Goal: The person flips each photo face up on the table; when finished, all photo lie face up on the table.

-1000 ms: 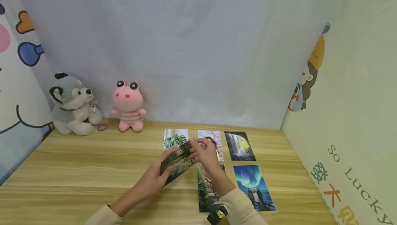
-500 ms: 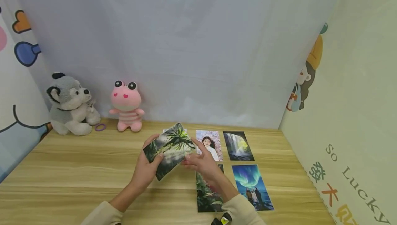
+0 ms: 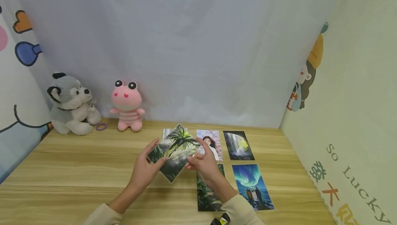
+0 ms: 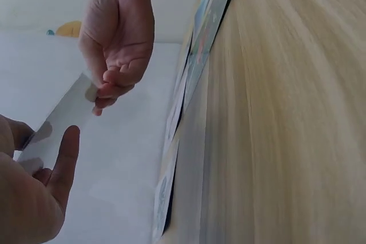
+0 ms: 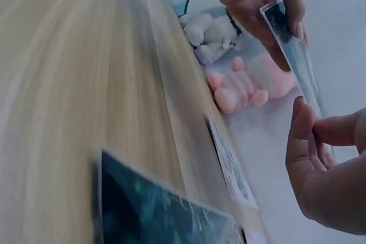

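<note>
Both hands hold up a photo print point(image 3: 175, 154) of a green leafy plant in misty light, tilted cornerwise above the table. My left hand point(image 3: 141, 171) grips its left side, thumb on the picture face and fingers behind. At its right corner, my right hand point(image 3: 208, 166) pinches the edge between thumb and fingers. The left wrist view shows the print's pale back point(image 4: 57, 121). Behind it on the table lies a white-bordered photo point(image 3: 166, 133), mostly hidden. A dark green foliage photo point(image 3: 204, 195) lies partly beneath my right forearm.
Further prints lie on the wooden table point(image 3: 77, 173): a portrait point(image 3: 208, 138), a waterfall point(image 3: 238, 145) and an aurora scene point(image 3: 252, 185). A grey plush dog point(image 3: 72, 106), a purple ring point(image 3: 101, 126) and a pink plush toy point(image 3: 128, 102) stand along the back left by the curtain.
The held print has turned from a steep angle to face the head camera, then shifted slightly right. My right hand has moved from its upper corner to its right side.
</note>
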